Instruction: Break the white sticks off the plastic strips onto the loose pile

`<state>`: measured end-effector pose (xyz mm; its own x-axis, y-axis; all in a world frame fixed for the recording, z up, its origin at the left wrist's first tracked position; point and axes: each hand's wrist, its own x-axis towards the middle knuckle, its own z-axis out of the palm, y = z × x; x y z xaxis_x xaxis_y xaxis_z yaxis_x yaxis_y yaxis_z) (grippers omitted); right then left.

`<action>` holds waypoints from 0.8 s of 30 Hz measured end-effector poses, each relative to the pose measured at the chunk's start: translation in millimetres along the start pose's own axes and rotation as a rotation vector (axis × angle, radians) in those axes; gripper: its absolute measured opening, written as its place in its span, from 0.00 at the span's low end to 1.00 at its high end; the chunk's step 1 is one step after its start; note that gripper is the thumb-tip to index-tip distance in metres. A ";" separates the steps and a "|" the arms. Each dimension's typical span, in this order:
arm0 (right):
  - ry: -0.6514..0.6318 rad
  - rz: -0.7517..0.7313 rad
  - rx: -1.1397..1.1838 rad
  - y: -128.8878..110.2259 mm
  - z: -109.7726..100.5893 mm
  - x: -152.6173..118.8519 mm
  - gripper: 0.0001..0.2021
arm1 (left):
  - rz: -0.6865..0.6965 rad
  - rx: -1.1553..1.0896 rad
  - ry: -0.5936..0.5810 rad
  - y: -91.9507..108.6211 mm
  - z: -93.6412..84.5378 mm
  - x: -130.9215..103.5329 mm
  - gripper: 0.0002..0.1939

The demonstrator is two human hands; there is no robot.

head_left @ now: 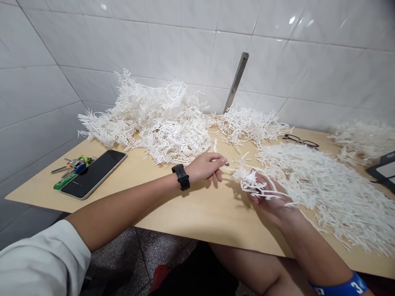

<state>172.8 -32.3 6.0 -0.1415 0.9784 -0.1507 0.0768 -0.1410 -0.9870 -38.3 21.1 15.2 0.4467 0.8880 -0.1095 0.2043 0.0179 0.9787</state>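
My left hand (210,166), with a black watch on its wrist, is over the middle of the wooden table (191,209). Its thumb and forefinger pinch the tip of a thin white branch. My right hand (268,191) is closed around a bunch of white branched pieces (251,181), palm turned up, stems lying across the fingers. A tall tangled white heap (160,119) stands behind my left hand. Flatter white pieces (327,189) spread out to the right of my right hand, and a smaller pile (249,123) lies against the wall.
A phone (94,174) and keys (72,164) lie at the table's left. Eyeglasses (300,141) rest behind the flat pile. At the right edge are another white pile (367,139) and a dark object (384,170). A metal bracket (236,82) leans along the tiled wall.
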 end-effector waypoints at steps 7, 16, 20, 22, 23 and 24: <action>0.037 0.133 0.380 5.9 0.2 -0.7 0.15 | 0.014 0.076 0.172 2.5 5.7 -6.8 0.16; -0.061 0.193 0.326 2.5 8.3 -1.4 0.18 | 0.446 0.323 -0.055 -3.9 17.8 -10.0 0.17; -0.106 0.108 0.194 0.0 10.2 -3.8 0.21 | 0.367 0.214 -0.086 -9.6 15.8 -6.1 0.11; -0.115 0.057 0.123 -0.7 7.6 -3.7 0.20 | 0.313 0.105 -0.095 -12.3 11.9 -2.1 0.11; -0.119 0.036 0.088 -0.7 6.1 -3.4 0.19 | 0.294 0.058 -0.103 -13.3 10.1 -0.2 0.11; -0.117 0.015 0.054 -0.5 4.9 -3.0 0.18 | 0.282 0.020 -0.114 -14.0 8.6 1.4 0.10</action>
<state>168.4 -35.9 6.7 -0.2555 0.9521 -0.1682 0.0271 -0.1668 -0.9856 -33.0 18.1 -0.1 0.5831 0.7991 0.1465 0.0748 -0.2324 0.9697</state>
